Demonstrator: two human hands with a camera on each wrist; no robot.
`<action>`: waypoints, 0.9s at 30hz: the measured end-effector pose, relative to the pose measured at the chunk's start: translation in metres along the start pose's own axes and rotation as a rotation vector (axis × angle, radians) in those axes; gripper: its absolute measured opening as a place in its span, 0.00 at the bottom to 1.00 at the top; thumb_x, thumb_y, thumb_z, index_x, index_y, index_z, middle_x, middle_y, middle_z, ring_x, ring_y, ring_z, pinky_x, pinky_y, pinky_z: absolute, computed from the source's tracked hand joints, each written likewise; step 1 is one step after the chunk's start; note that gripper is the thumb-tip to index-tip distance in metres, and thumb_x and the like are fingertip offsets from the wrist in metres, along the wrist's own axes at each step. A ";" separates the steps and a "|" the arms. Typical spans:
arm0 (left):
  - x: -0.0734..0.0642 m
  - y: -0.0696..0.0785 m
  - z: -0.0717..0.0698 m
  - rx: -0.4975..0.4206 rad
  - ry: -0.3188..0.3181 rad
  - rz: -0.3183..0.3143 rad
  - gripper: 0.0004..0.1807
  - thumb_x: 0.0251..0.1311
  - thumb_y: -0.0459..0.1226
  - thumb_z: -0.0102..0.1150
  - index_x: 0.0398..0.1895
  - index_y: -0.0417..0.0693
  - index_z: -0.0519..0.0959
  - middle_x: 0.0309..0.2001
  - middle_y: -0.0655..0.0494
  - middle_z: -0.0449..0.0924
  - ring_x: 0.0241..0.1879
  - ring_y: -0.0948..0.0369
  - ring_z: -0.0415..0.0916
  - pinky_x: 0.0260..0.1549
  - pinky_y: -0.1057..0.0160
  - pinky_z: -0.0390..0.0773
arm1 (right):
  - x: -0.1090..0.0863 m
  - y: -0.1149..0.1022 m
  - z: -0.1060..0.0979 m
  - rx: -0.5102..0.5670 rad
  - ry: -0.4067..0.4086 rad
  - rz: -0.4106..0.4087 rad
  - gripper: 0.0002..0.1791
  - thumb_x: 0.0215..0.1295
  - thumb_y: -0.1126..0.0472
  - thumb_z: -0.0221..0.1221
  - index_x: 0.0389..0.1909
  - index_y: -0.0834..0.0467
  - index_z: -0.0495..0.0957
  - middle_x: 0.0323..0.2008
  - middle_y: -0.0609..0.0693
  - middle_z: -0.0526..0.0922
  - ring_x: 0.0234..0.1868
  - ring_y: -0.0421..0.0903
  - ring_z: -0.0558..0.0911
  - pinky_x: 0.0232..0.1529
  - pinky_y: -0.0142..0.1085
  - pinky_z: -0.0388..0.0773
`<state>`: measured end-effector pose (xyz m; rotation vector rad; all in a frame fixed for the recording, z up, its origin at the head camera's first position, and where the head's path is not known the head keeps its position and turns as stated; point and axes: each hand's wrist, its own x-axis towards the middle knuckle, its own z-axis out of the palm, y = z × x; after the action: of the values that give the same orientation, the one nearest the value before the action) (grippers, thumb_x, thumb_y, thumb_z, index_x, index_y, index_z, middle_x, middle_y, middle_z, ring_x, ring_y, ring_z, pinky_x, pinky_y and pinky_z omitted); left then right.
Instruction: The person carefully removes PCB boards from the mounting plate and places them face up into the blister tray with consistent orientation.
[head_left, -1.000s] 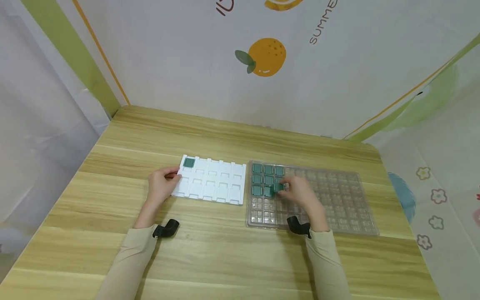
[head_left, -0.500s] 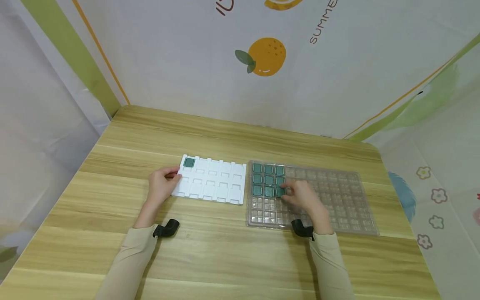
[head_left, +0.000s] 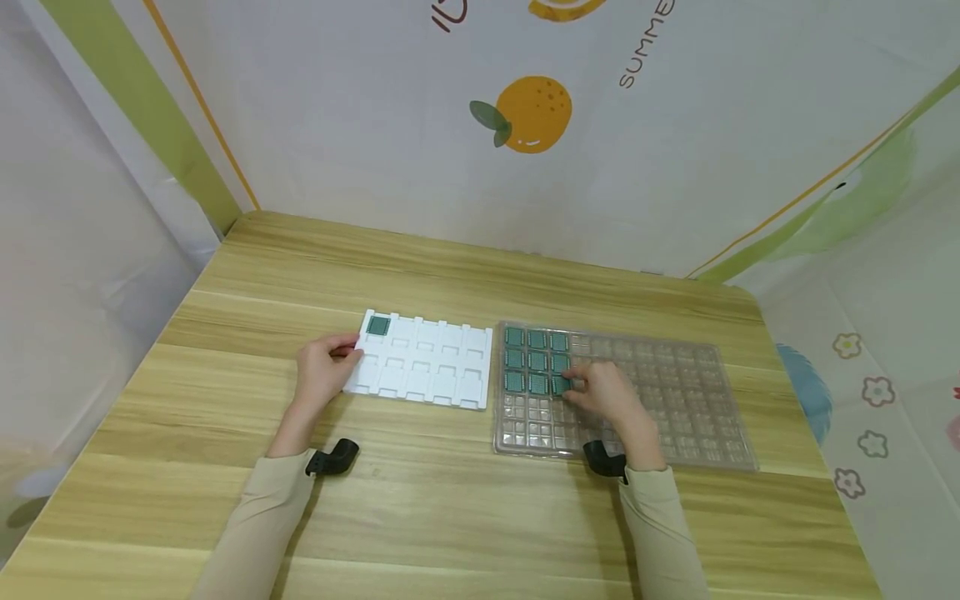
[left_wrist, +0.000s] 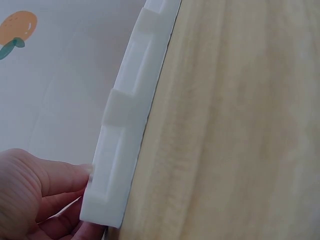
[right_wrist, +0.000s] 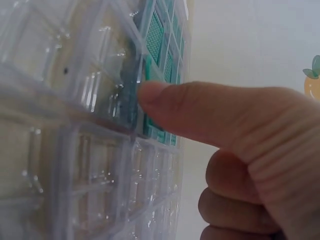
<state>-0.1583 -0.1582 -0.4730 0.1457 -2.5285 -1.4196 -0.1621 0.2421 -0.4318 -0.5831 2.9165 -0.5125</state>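
Observation:
My left hand pinches the left edge of a white plastic tray lying on the table; in the left wrist view the thumb presses against the tray wall. A single green chip occupies its top left pocket. To the right lies a clear plastic tray with rows of green chips at its left end. Over it, my right hand holds the edges of a green chip low in the third row. The right wrist view has the thumb against that chip; the index finger is hidden there.
Both trays lie on a wooden table, a narrow gap between them. A printed white curtain hangs behind the table. Black camera mounts sit on both wrists, the right one above the clear tray's front edge.
One second ago my right hand held the chip tilted above the second and third rows; it has since come down and toward me into the third row. The left hand stays still.

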 end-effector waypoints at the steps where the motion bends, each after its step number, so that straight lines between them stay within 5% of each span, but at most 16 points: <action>1: 0.000 0.000 0.000 0.000 0.000 -0.001 0.11 0.52 0.22 0.59 0.40 0.25 0.80 0.34 0.31 0.80 0.34 0.45 0.78 0.27 0.85 0.65 | 0.000 0.000 0.000 -0.003 -0.003 0.007 0.15 0.50 0.64 0.69 0.41 0.63 0.83 0.27 0.52 0.82 0.18 0.39 0.65 0.18 0.32 0.62; 21: 0.000 0.000 0.001 -0.010 0.010 -0.016 0.11 0.51 0.22 0.59 0.40 0.25 0.80 0.34 0.32 0.81 0.33 0.47 0.77 0.27 0.85 0.66 | 0.000 -0.001 -0.002 0.019 -0.029 0.035 0.17 0.51 0.63 0.68 0.43 0.63 0.83 0.14 0.46 0.70 0.15 0.38 0.61 0.16 0.31 0.58; 27: 0.000 -0.001 0.001 -0.012 0.010 -0.003 0.11 0.51 0.22 0.59 0.40 0.25 0.80 0.33 0.31 0.80 0.33 0.46 0.78 0.27 0.85 0.66 | 0.003 -0.003 -0.001 0.058 0.022 0.004 0.15 0.52 0.63 0.68 0.41 0.64 0.83 0.19 0.51 0.78 0.15 0.37 0.63 0.17 0.31 0.62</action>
<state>-0.1586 -0.1579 -0.4741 0.1544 -2.5120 -1.4319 -0.1637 0.2391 -0.4305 -0.5676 2.9122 -0.6048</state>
